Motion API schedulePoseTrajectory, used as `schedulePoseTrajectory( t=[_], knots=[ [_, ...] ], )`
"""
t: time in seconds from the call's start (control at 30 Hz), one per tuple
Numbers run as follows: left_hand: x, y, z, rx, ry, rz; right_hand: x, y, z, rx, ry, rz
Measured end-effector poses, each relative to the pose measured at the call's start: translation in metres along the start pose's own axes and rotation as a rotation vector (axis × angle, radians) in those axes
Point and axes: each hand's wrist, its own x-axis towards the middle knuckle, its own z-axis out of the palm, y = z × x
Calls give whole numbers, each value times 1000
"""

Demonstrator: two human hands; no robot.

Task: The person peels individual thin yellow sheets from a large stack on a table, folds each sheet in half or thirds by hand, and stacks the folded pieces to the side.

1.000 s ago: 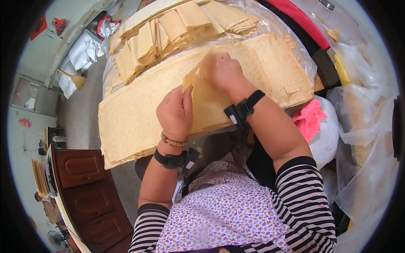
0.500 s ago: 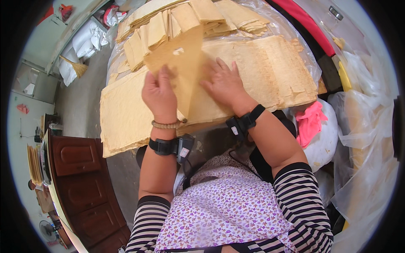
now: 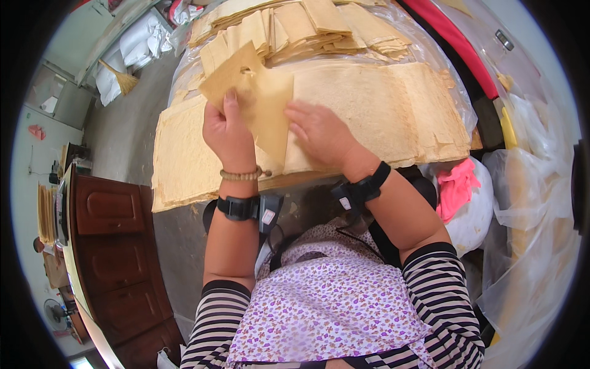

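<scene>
While our left hand [image 3: 230, 132] pinches thin tan sheet [image 3: 273, 101] above wide stack [image 3: 375, 98], our right hand [image 3: 326, 135], apart from left, extends fingers by sheet's right edge, contact unclear. We'd best keep pinch light, torn-looking spot [image 3: 246, 71] unstrained.

The thin sheet [image 3: 273, 101] has spread open, upper left of centre; the left grip [image 3: 230, 135] shifted up-left, the right grip [image 3: 324, 133] lower, uncurled.
</scene>
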Motion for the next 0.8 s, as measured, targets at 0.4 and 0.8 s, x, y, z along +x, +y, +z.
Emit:
schedulePoseTrajectory(
  t=[0.4, 0.8],
  knots=[
    [-28, 2, -2, 275, -162, -77, -21, 3, 30, -449, 40, -46],
    [-98, 57, -51, 251, -607, 787, -11, -72, 21, -89, -260, 405]
  ],
)
